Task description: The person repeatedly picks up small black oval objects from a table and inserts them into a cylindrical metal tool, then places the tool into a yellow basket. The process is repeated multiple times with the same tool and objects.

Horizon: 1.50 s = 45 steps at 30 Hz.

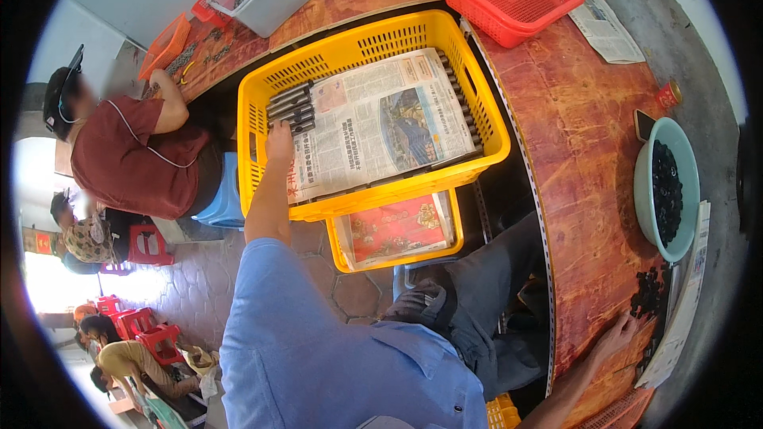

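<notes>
My left hand [279,142] reaches into a yellow plastic basket [372,210], its fingertips at the ends of several dark metal tubes [291,108]. Whether it grips one of them is hard to see. A sheet of newspaper [340,131] covers most of the basket's load, and more tube ends [462,101] show along its far side. Over the reddish wooden table, my right hand [619,333] has its fingers bent beside a loose pile of small black parts [647,293]. I cannot tell if anything is between those fingers.
A pale green bowl [644,190] of black parts stands near a phone [644,125] and a red can [669,95]. Red baskets [506,30] sit at the table corner. A second yellow basket [458,232] is below. A person in a maroon shirt [131,161] sits at the left.
</notes>
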Tool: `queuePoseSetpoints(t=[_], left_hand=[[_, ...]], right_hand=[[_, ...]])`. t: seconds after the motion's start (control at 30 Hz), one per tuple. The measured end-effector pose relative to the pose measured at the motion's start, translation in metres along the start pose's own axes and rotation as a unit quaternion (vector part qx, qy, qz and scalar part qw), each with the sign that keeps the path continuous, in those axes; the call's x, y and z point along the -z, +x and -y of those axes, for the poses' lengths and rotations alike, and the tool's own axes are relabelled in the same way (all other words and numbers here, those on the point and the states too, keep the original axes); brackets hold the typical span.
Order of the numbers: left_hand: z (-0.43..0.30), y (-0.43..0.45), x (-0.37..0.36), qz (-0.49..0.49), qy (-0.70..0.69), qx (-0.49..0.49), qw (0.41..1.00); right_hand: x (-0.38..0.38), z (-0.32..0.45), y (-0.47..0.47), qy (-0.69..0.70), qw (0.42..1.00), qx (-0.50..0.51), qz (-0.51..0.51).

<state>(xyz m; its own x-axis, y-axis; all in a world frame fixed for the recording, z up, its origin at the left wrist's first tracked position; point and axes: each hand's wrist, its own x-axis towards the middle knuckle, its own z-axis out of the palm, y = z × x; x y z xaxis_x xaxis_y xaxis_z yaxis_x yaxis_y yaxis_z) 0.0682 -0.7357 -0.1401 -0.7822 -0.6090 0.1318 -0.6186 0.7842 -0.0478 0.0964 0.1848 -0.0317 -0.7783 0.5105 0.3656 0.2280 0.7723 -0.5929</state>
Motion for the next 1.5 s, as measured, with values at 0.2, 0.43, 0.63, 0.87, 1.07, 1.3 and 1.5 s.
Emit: queuePoseSetpoints(t=[0.2,0.43,0.63,0.87,1.07,1.3,1.5], left_hand=[[0.002,0.006,-0.002,0.001,-0.027,0.012,1.0],[0.023,0.005,-0.021,-0.047,-0.078,-0.024,0.996],[0.016,-0.008,0.0,-0.016,-0.078,-0.004,0.997],[-0.046,-0.017,0.065,0.021,-0.128,0.035,0.991],[-0.166,-0.025,0.146,-0.055,-0.285,-0.14,0.947],[-0.306,-0.105,0.187,-0.132,-0.399,-0.435,0.797],[-0.468,-0.237,0.213,0.059,-0.512,-0.549,0.658]], right_hand=[[0.002,-0.007,0.0,0.009,1.0,0.0,0.003],[0.0,-0.03,0.008,0.014,1.0,0.026,0.005],[0.0,-0.031,0.007,0.028,0.999,0.02,0.012],[0.004,-0.017,-0.005,0.028,0.999,0.015,0.007],[0.003,0.017,-0.011,0.088,0.991,-0.1,0.001],[0.008,0.046,-0.006,0.123,0.99,-0.071,0.024],[0.075,0.041,-0.016,0.147,0.986,-0.074,0.038]])
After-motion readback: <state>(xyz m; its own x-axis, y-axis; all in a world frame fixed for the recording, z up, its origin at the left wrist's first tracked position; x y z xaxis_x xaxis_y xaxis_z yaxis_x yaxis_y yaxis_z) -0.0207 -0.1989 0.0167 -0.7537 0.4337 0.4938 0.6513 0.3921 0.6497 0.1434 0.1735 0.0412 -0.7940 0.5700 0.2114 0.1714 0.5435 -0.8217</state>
